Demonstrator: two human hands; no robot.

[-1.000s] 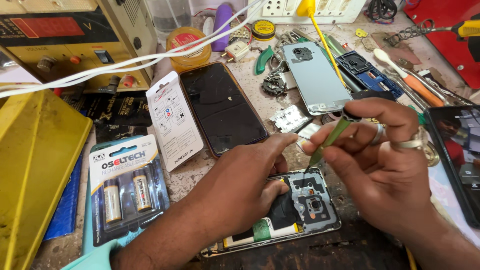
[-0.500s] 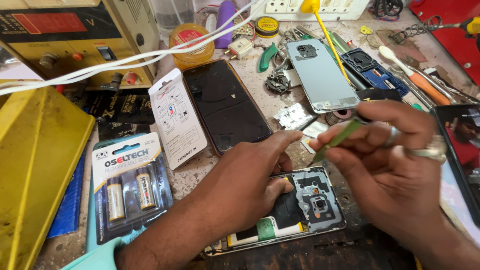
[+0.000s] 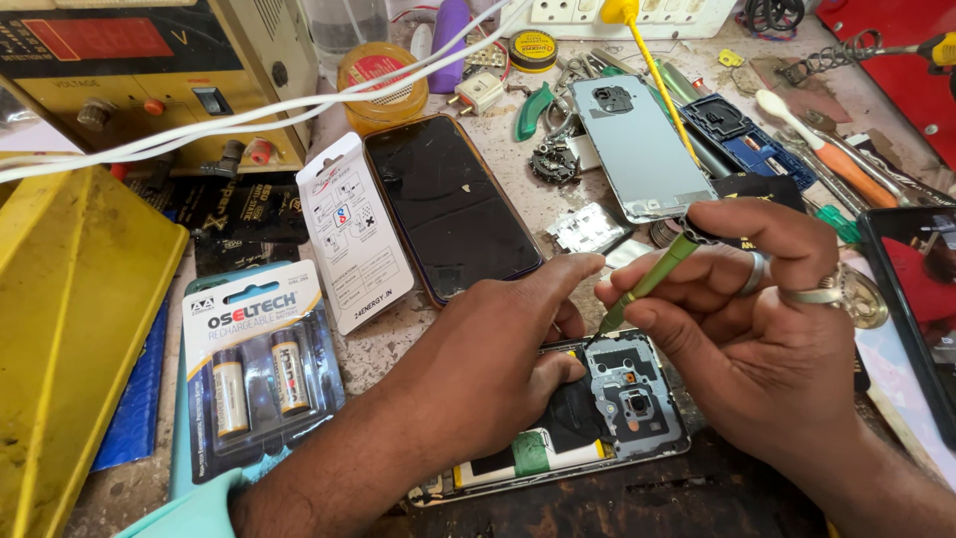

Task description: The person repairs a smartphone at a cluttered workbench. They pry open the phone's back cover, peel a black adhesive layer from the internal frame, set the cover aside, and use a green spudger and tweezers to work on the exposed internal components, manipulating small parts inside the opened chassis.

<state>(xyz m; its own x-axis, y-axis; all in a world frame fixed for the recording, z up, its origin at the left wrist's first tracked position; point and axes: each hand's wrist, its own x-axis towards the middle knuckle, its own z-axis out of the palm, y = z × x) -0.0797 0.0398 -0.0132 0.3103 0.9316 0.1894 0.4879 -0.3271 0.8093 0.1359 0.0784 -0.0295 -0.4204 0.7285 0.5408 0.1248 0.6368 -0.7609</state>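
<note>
Green and slim, the screwdriver (image 3: 652,277) sits pinched in my right hand (image 3: 757,339), its tip touching the top edge of the opened phone (image 3: 597,408) under both hands. My left hand (image 3: 488,369) presses flat on that phone's dark, boxy insides, fingers spread narrow, holding nothing. Just beyond the left fingertips lies a glossy black phone (image 3: 448,204); a grey back cover (image 3: 637,149) rests beyond the right hand. Little free desk (image 3: 388,344) remains around them. Since half a second ago, both hands have barely shifted.

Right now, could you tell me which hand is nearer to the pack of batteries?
Left. The left hand rests on the opened phone, just right of the battery pack; the right hand is farther right.
</note>
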